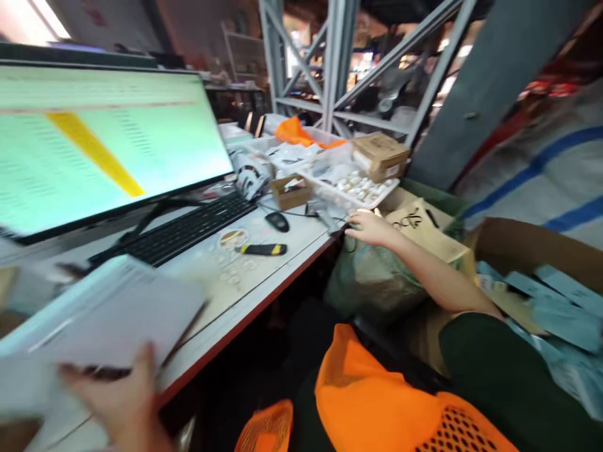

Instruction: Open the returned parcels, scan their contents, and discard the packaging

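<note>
My left hand [117,398], blurred by motion, grips the near edge of a white flat box [136,307] above the left part of the desk. Its thumb lies on the box's face, while the other fingers are partly hidden beneath. Out to the right, my right hand [370,227] is at the desk's far right corner, with its fingers curled by a small grey and dark object [327,220]. Whether it holds that object is too small to make out. A black and yellow utility knife [261,249] lies on the desk mat, near a black mouse [277,221].
A monitor [108,138] and black keyboard [188,226] occupy the left. Behind the mouse are a small cardboard box [291,191] and a white plastic tray [339,196]. Bags and an open carton [532,245] with blue packets stand at right. Orange mesh fabric [377,402] covers my lap.
</note>
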